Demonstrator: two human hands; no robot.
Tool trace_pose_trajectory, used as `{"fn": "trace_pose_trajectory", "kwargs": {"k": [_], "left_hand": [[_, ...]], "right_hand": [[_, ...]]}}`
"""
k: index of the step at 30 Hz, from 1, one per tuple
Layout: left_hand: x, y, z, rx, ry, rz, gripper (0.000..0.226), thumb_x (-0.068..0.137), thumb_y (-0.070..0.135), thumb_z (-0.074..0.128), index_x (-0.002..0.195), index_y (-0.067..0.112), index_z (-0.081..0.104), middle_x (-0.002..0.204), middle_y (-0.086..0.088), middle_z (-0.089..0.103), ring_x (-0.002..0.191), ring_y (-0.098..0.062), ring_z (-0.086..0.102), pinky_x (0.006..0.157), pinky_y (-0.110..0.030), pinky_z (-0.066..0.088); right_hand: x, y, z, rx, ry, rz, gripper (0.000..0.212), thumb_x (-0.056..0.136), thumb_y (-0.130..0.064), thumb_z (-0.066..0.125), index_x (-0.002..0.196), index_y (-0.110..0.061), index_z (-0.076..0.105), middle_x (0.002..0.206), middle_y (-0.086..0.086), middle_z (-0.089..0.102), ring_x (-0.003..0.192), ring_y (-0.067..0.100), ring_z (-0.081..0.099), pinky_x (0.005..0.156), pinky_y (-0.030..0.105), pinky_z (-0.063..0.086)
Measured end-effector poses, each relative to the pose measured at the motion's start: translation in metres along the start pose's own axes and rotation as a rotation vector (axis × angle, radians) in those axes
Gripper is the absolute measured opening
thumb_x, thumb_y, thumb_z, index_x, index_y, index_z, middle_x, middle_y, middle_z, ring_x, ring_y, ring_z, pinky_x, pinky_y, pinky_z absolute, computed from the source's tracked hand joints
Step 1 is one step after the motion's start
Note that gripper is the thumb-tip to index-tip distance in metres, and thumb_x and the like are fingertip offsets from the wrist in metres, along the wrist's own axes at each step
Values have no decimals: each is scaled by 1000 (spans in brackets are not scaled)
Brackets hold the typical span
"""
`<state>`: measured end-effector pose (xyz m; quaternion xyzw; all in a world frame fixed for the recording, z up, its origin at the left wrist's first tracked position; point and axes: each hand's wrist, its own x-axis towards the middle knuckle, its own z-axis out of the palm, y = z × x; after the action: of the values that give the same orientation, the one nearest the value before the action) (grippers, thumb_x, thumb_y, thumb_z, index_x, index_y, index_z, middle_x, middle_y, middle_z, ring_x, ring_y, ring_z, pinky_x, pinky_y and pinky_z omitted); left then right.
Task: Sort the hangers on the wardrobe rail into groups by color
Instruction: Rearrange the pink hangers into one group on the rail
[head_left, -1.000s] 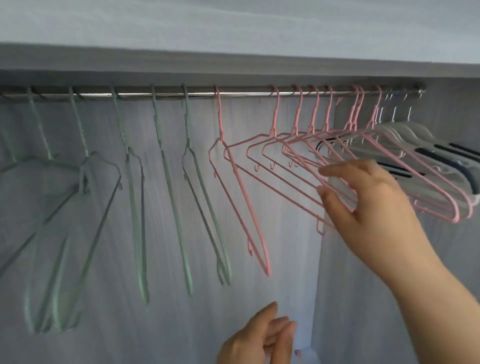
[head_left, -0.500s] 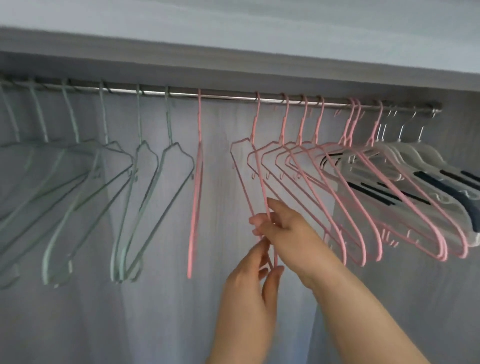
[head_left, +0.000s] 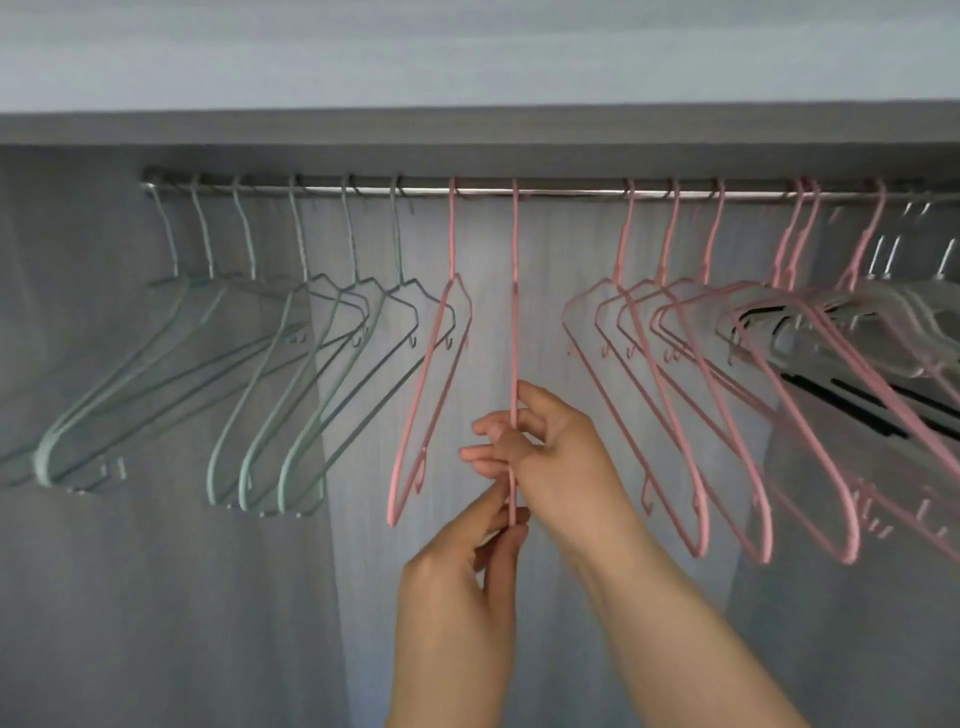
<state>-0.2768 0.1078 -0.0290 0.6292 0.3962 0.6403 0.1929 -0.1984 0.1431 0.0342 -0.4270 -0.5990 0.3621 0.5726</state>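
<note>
A metal rail (head_left: 561, 191) runs across the wardrobe. Several green hangers (head_left: 291, 395) hang on its left part. Right of them a lone pink hanger (head_left: 431, 395) hangs, then a second pink hanger (head_left: 515, 322) seen edge-on. My right hand (head_left: 550, 457) grips that edge-on hanger from the right at mid height. My left hand (head_left: 467, 582) pinches its lower end from below. Further right hang several pink hangers (head_left: 691, 415), and at the far right white hangers (head_left: 893, 322) with black strips, partly behind the pink ones.
A grey shelf board (head_left: 467, 130) sits just above the rail. The wardrobe's grey back wall (head_left: 156, 597) is behind the hangers. A gap on the rail lies between the held hanger and the pink group to its right.
My right hand left the pink group and moved left to one pink hanger. My left hand rose to its lower end. That hanger has slid left, close to the lone pink one.
</note>
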Motion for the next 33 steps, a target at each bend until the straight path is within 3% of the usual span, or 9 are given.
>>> {"fn": "trace_pose_trajectory", "kwargs": {"k": [5, 9, 13, 17, 20, 24, 26, 29, 33], "left_hand": [[3, 0, -9, 76, 8, 16, 78, 77, -2, 64, 89, 73, 47, 72, 52, 55, 74, 23, 57, 66, 5, 39], [-2, -11, -11, 145, 34, 77, 56, 73, 2, 69, 110, 42, 55, 78, 50, 56, 77, 25, 56, 70, 7, 37], [-12, -19, -16, 279, 94, 197, 45, 69, 20, 75, 112, 22, 62, 103, 18, 65, 91, 23, 51, 79, 9, 32], [-20, -6, -14, 260, 136, 440, 43, 75, 28, 59, 116, 18, 54, 118, 14, 57, 105, -2, 54, 94, -3, 33], [-22, 9, 2, 150, 64, 444, 31, 78, 33, 56, 109, 28, 60, 111, 17, 60, 94, 5, 55, 83, -5, 40], [-8, 21, 25, -50, -271, -7, 53, 65, 76, 45, 114, 58, 44, 97, 47, 52, 91, 23, 51, 75, 8, 33], [-1, 24, 28, -82, -372, -32, 35, 74, 53, 58, 102, 68, 44, 93, 47, 54, 92, 22, 53, 79, 5, 36], [5, 24, 26, -128, -355, -12, 53, 81, 17, 64, 89, 67, 50, 93, 30, 68, 86, 12, 62, 77, -2, 44], [2, 19, 23, -87, -297, 38, 56, 78, 5, 66, 99, 55, 49, 92, 38, 61, 81, 14, 62, 72, 0, 44]], "right_hand": [[2, -6, 10, -48, 25, 54, 35, 94, -6, 45, 128, -12, 46, 98, 3, 61, 67, 7, 68, 69, 16, 56], [-19, -14, 4, -541, 40, -24, 61, 93, -35, 44, 145, -24, 14, 144, -7, 33, 125, 10, 44, 104, 22, 36], [-54, -47, -39, -904, 383, -420, 49, 89, -34, 48, 136, -24, 38, 142, -4, 32, 131, 10, 30, 101, 14, 21], [-45, -43, -79, -1040, 332, -82, 61, 90, -26, 49, 144, -14, 23, 148, 6, 31, 135, 21, 30, 107, 27, 25], [-34, -28, -77, -925, 287, 30, 58, 92, -24, 45, 144, -12, 21, 144, 7, 40, 128, 24, 42, 105, 32, 36], [-26, -22, -68, -601, 274, 84, 40, 95, -12, 35, 135, -14, 35, 114, 2, 60, 87, 14, 63, 72, 28, 52], [-23, -22, -60, -440, 252, 82, 38, 96, -8, 30, 132, -15, 40, 101, 2, 62, 71, 10, 61, 59, 25, 51], [-19, -19, -50, -403, 254, 40, 24, 96, -9, 32, 104, -26, 45, 86, -3, 64, 59, 7, 56, 54, 22, 46], [-13, -12, -40, -362, 306, 5, 30, 94, -10, 35, 118, -22, 49, 72, -9, 64, 46, 0, 53, 52, 18, 42]]}}
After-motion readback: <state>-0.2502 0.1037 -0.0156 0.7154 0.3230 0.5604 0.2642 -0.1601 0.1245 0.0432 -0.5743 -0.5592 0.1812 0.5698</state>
